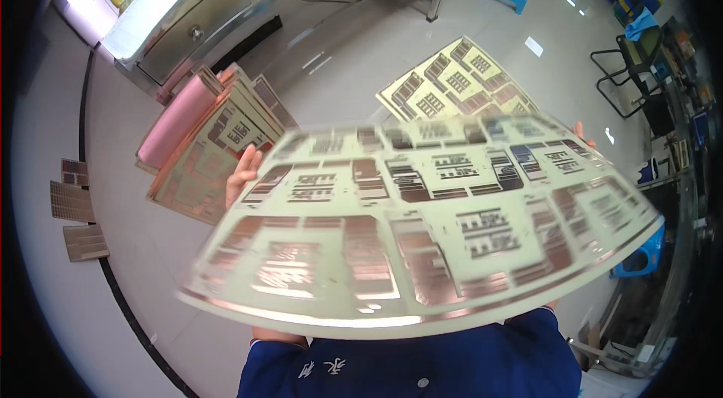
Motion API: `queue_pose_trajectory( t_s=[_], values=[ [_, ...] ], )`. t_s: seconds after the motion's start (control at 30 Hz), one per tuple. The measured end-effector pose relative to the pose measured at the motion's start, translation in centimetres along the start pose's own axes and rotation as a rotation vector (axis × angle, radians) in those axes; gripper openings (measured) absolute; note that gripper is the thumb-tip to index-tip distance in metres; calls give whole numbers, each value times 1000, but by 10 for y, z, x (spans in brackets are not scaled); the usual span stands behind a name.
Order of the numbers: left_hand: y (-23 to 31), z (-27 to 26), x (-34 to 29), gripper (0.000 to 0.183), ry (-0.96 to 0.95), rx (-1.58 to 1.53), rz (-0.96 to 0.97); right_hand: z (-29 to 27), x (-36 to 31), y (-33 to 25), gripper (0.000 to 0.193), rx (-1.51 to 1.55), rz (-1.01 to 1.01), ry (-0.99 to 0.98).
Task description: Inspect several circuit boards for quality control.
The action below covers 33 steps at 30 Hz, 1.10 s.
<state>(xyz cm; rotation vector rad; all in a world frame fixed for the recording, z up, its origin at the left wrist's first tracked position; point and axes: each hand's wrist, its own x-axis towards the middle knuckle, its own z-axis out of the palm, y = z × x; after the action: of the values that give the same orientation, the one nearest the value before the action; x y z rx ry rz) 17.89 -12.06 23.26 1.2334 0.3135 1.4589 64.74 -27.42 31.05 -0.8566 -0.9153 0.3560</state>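
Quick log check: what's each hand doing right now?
Left hand: holding the large copper-patterned panel by its left side.
Right hand: holding the same panel's right side, mostly hidden behind it.

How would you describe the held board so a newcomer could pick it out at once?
Start at the dark blue shirt at the bottom centre of the view. Directly above it, a wide pale board with copper-coloured patterns spans between the left hand and the right hand. It looks far larger than the similar panel beyond it, and it alone is held.
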Motion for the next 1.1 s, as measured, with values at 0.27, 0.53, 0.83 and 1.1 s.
queue_pose_trajectory(
  t_s=[0.27,0.53,0.83,1.1],
  values=[
    [11,65,-12,44,406,-220,-406,23,-8,-1,53,789,659,-56],
    [10,46,-29,32,386,-350,-545,43,-16,10,61,622,640,123],
    [1,38,-42,35,405,-164,-570,30,-6,5,58,290,560,5],
    [19,60,-24,42,368,-159,-605,20,-11,-25,43,461,867,203]
  ],
)
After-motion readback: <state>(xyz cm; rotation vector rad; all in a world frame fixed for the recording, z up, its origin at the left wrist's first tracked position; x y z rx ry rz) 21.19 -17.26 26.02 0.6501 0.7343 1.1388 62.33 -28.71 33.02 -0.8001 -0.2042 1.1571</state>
